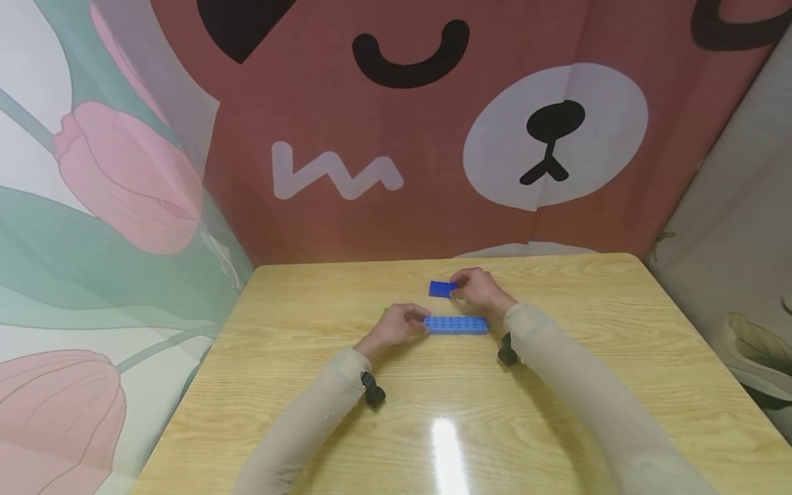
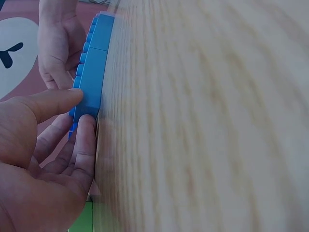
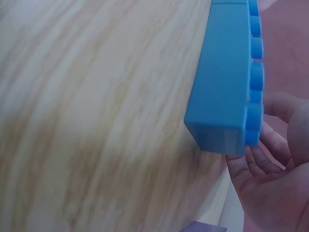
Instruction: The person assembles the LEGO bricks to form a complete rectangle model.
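Two light blue toy building bricks stand end to end on the table as one studded row, a thin seam between them. My left hand pinches the row's left end; in the left wrist view its thumb lies at the studs and a finger at the near corner. Behind the row lies a smaller, darker blue brick. My right hand grips that one by its right end, thumb in front and fingers behind. From the right wrist, the light blue row hides the darker brick and the right fingertips.
The wood-grain table ends at a hanging cloth with a bear print, close behind the bricks. A green block shows beyond the left hand. Something purple pokes in at the right wrist view's bottom.
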`<state>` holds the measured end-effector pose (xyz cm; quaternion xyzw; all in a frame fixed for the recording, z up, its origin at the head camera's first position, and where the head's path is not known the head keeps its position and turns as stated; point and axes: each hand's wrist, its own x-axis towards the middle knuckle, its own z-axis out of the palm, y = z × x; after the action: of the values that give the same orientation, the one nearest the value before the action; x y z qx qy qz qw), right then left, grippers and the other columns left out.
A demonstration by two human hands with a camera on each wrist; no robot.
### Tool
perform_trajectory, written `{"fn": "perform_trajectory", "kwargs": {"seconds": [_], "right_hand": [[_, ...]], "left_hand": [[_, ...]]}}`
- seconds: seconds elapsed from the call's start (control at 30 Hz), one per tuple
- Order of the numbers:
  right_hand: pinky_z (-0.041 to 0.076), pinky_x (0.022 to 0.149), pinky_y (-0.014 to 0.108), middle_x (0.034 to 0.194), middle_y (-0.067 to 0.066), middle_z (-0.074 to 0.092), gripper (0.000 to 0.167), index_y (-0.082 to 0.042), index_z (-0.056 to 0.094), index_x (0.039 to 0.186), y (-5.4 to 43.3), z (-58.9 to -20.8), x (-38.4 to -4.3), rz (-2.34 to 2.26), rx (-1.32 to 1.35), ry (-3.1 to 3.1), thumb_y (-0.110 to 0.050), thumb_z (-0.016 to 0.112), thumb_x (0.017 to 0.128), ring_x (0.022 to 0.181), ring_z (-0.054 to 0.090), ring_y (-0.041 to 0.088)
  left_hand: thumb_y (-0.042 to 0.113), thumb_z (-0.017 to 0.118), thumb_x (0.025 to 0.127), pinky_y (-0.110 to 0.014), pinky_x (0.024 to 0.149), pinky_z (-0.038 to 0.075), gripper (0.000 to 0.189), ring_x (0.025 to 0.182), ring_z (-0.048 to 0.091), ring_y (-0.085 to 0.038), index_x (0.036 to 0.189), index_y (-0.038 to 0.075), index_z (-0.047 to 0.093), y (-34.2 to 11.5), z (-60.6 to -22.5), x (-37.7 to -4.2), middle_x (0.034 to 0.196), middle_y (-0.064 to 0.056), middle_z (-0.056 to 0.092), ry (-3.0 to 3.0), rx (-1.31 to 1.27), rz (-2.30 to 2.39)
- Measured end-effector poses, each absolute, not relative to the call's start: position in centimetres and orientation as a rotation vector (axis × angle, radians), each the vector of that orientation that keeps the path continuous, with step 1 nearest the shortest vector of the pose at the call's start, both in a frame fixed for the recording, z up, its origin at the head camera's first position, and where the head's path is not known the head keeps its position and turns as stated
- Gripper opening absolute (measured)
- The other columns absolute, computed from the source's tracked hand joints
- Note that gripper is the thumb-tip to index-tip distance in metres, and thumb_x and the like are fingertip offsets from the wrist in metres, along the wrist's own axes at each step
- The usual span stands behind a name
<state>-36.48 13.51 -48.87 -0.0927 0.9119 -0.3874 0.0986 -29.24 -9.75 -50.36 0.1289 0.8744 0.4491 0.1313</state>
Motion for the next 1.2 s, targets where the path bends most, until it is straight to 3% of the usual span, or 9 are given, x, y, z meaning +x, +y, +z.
{"fn": "perform_trajectory", "kwargs": {"seconds": [0.43, 1.2], "right_hand": [[0.051, 0.1, 0.047, 0.122, 0.015, 0.069, 0.033, -0.008, 0.069, 0.121, 12.8, -49.0, -36.8, -1.105, -0.344, 2.737, -0.016, 0.074, 0.089, 0.116, 0.062, 0.032], [0.054, 0.093, 0.043, 0.121, 0.011, 0.069, 0.03, -0.013, 0.069, 0.118, 14.1, -48.2, -35.3, -1.121, -0.328, 2.721, -0.02, 0.073, 0.09, 0.11, 0.065, 0.029]], "left_hand": [[0.014, 0.075, 0.089, -0.03, 0.081, 0.057, 0.031, 0.101, 0.07, -0.02, 0.12, 0.014, 0.071, -9.7, -50.1, -29.1, 0.12, -0.01, 0.072, 2.526, 0.379, 1.325], [0.016, 0.075, 0.089, -0.03, 0.08, 0.057, 0.032, 0.103, 0.07, -0.021, 0.12, 0.015, 0.071, -9.8, -50.5, -29.2, 0.12, -0.01, 0.072, 2.532, 0.387, 1.33]]}}
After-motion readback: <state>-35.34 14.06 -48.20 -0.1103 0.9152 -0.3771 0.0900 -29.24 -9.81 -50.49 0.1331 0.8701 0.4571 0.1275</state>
